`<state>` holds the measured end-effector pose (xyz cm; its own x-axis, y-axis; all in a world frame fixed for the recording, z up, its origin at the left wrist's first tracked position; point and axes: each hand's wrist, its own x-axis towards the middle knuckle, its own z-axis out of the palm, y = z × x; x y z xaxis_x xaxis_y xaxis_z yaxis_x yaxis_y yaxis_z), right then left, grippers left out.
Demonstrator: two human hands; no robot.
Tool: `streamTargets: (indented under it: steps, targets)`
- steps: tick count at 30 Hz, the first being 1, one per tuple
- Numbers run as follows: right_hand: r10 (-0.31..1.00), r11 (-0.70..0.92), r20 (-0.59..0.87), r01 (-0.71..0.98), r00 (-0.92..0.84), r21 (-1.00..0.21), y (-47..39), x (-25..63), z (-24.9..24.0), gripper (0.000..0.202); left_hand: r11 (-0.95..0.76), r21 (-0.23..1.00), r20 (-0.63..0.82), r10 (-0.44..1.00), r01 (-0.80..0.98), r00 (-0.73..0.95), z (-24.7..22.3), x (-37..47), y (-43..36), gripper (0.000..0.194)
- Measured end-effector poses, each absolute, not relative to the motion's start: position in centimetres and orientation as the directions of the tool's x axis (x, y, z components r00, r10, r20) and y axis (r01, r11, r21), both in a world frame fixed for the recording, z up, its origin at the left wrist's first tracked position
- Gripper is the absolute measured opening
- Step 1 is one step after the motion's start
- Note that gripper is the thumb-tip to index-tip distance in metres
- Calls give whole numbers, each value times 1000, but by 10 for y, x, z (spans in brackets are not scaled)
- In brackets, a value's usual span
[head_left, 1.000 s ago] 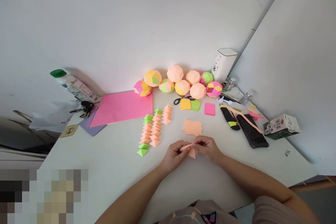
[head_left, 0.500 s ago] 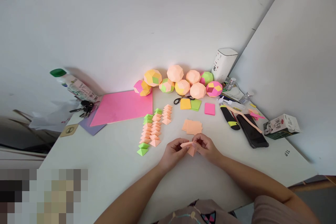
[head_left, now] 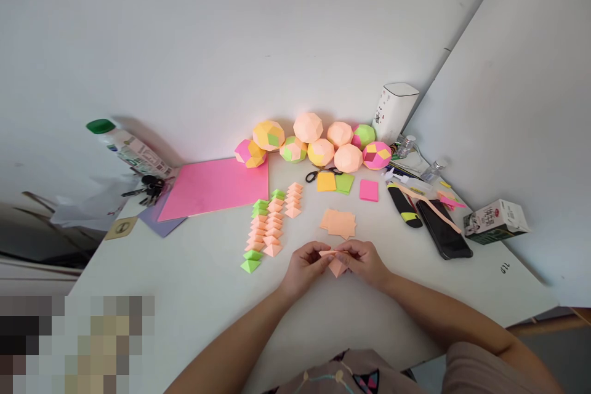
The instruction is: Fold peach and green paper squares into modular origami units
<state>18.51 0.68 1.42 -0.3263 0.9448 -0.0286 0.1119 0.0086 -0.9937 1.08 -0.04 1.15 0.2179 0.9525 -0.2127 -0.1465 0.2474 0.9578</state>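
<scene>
Between both hands is a folded piece of peach paper, its pointed tip hanging down. My left hand pinches its left end between thumb and fingers. On its right part my right hand is closed, thumb in front. The fingers cover much of the upper fold. Just beyond them lies a small stack of square peach paper sheets. To the left stand rows of folded paper units, mostly peach with some green. Farther back are yellow, green and pink paper squares.
Several folded paper balls line the wall, with scissors before them. A pink sheet, keys and a green-capped bottle lie left. At right are a utility knife, a phone and a milk carton.
My right hand has shifted slightly, its fingers now lying lower and more over the paper's top. The paper's lower point is turned a little toward the left.
</scene>
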Motion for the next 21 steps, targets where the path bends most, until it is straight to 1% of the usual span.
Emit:
streamTargets:
  steps: [5, 8, 14, 21]
  targets:
    - [933, -24, -45, 64, -356, -998, 7, 185, 16, 17, 245, 956, -204, 951, -163, 231, 12, 11, 0, 25]
    - [933, -18, -43, 72, -358, -997, 8, 186, 15, 17, 226, 962, -184, 952, -156, 244, 13, 11, 0, 24]
    - [922, -42, -70, 82, -381, -996, 7, 186, 16, 20, 187, 979, -160, 953, -85, 257, 15, 10, -1, 23]
    - [918, -31, -65, 92, -391, -995, 8, 186, 17, 21, 184, 980, -162, 958, -77, 235, 11, 11, 0, 24]
